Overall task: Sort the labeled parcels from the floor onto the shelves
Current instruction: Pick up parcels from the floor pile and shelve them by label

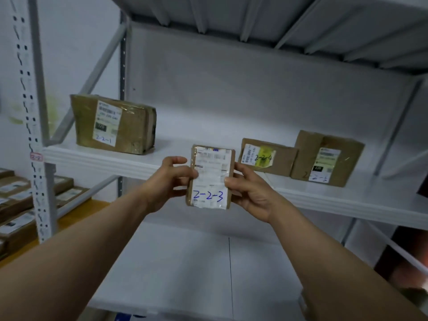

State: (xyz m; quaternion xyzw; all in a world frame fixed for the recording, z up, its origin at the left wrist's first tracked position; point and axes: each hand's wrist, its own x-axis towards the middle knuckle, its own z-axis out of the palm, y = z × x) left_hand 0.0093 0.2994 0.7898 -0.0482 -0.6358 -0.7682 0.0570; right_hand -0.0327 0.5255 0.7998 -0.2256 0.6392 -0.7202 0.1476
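White wall behind a grey perforated upright (tagged 2-2); orange board lower left.

The held parcel, pinched between the left grip and the right grip, bears "2-2-3" in blue pen at the foot of its white label. The print above it is too blurred to read. Up and left of the grips, a large parcel shows "2-2-1" and a black "220" patch. Just right of the grips, a flat parcel reads "2-2-4" across a yellow sticker. Beyond it, the end parcel shows "2-2-" with an unclear last figure. Far left, a pink tag on the shelf post reads "2-2".
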